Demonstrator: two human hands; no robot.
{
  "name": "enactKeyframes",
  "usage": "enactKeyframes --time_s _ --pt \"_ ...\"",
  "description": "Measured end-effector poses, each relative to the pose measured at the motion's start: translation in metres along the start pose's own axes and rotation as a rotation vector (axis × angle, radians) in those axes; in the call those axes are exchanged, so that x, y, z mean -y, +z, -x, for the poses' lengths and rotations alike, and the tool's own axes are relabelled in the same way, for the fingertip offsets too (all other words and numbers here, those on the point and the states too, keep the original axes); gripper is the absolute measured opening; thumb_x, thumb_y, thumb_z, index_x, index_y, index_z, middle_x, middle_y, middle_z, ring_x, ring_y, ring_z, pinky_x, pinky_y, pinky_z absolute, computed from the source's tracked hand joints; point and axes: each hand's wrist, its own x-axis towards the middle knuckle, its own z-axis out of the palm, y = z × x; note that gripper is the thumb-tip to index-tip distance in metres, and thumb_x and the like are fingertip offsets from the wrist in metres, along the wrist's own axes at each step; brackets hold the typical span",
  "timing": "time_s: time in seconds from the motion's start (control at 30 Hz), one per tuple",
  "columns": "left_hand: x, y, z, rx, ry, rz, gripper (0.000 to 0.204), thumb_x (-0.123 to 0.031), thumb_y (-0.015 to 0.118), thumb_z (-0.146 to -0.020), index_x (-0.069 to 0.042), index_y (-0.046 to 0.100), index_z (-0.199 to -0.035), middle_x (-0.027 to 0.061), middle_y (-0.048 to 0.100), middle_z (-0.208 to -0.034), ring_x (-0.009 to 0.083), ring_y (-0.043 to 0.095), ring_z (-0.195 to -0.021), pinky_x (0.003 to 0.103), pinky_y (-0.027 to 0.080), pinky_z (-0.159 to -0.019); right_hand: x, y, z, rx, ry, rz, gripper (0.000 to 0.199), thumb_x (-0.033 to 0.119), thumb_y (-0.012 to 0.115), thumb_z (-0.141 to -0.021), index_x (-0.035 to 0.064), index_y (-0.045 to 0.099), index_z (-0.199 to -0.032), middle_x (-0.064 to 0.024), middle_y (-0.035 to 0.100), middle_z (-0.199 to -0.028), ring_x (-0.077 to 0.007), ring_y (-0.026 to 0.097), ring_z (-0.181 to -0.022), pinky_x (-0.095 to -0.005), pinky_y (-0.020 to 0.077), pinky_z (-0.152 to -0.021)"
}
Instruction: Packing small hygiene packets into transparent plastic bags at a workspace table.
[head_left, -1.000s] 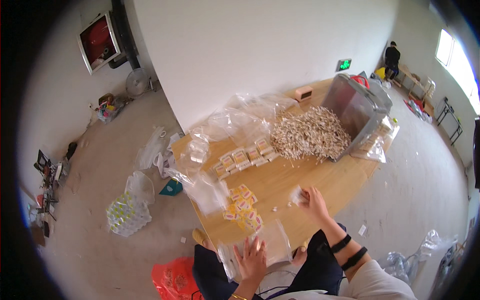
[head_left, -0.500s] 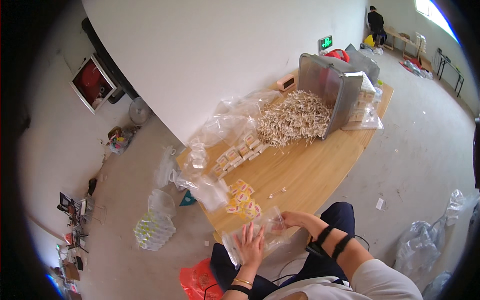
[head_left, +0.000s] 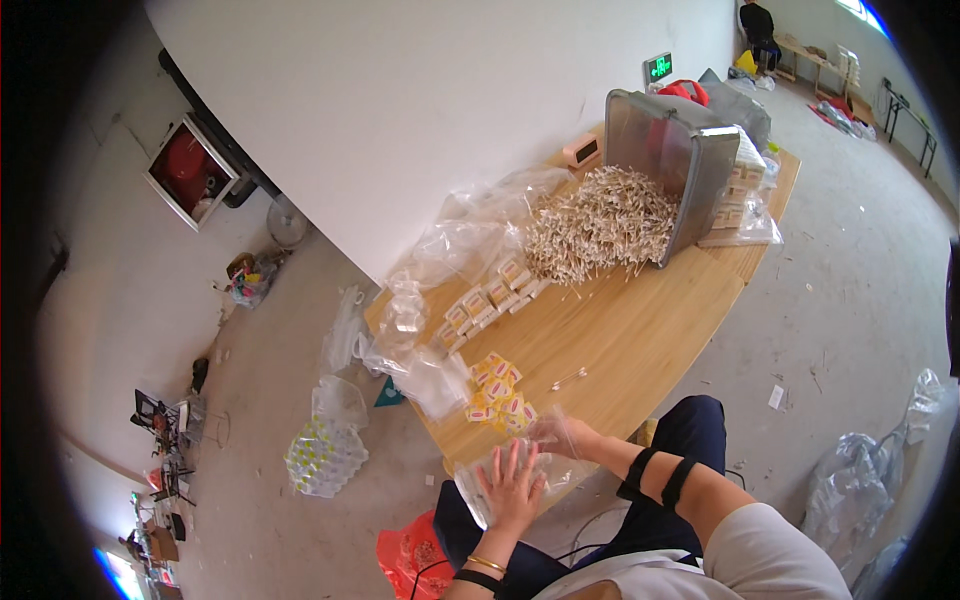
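A clear plastic bag point(head_left: 572, 468) lies at the table's near edge, over my lap. My left hand point(head_left: 510, 487) rests flat on it, fingers spread and pointing away from me. My right hand point(head_left: 556, 436) reaches in from the right at the bag's far side. Clear film covers part of that hand, and its fingers are too blurred to tell what they hold. Just beyond the hands is a pile of small yellow-and-white printed cards point(head_left: 500, 388). A couple of loose cotton swabs point(head_left: 569, 379) lie on the wood to the right of the cards.
On the wooden table point(head_left: 640, 330), a tipped grey bin point(head_left: 690, 190) spills a heap of cotton swabs point(head_left: 600, 225). Small boxes point(head_left: 490, 302) stand in a row beside clear bags point(head_left: 435, 385). A red bag point(head_left: 408, 555) is near my left leg. A person point(head_left: 758, 30) sits far off.
My right hand has moved left, closer to my left hand, and is now partly under the bag's film. My left hand stays flat on the bag. The whole view has shifted slightly.
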Motion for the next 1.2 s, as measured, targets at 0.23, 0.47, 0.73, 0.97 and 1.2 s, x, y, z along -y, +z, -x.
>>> enactKeyframes --time_s 0.23,0.47,0.73,0.97,1.2 --pt "0.011 0.012 -0.025 -0.001 0.057 0.034 0.075 -0.049 0.047 -0.092 -0.003 0.026 -0.148 0.0145 0.028 -0.153 0.0355 0.026 -0.14 0.054 0.016 -0.113 0.006 0.0 0.008 0.133 0.044 0.285 0.027 0.027 0.066 -0.085 0.0042 0.067 -0.1 -0.0078 0.066 -0.101 -0.0162 0.064 -0.091 -0.0335 0.0529 -0.075" --pt "-0.003 0.004 -0.029 0.09 0.143 -0.082 0.066 -0.054 0.042 -0.094 -0.019 0.031 -0.149 0.0069 0.021 -0.157 0.0346 0.017 -0.144 0.066 0.012 -0.11 -0.004 -0.003 0.004 0.063 0.234 -0.472 0.016 0.019 0.065 -0.082 0.008 0.069 -0.093 -0.0081 0.066 -0.083 -0.0187 0.066 -0.079 -0.0314 0.0525 -0.07" --pt "0.002 0.003 -0.026 0.083 0.124 -0.044 0.063 -0.05 0.046 -0.093 -0.016 0.038 -0.145 0.0089 0.027 -0.153 0.0345 0.022 -0.141 0.066 0.013 -0.108 0.052 -0.124 -0.098 -0.447 0.271 0.727 0.016 0.024 0.063 -0.079 0.01 0.069 -0.079 -0.0129 0.069 -0.075 -0.0285 0.067 -0.068 -0.0411 0.0527 -0.062" --pt "-0.006 0.0 -0.03 0.039 0.068 0.25 0.059 -0.042 0.05 -0.091 -0.008 0.044 -0.139 0.0097 0.029 -0.152 0.0339 0.021 -0.142 0.065 0.016 -0.109 0.069 -0.165 -0.248 -0.704 0.087 0.902 0.037 0.034 0.069 -0.081 0.0024 0.065 -0.1 -0.0185 0.065 -0.096 -0.0327 0.062 -0.095 -0.0406 0.0487 -0.084" --pt "0.0 -0.002 -0.028 0.107 0.026 0.325 0.068 -0.047 0.053 -0.086 -0.007 0.042 -0.14 0.0125 0.027 -0.153 0.0377 0.02 -0.141 0.066 0.015 -0.109 0.08 -0.162 -0.279 -0.737 0.467 0.87 0.056 0.046 0.075 -0.072 -0.0006 0.063 -0.1 -0.0198 0.064 -0.103 -0.0326 0.06 -0.103 -0.0418 0.0472 -0.089"
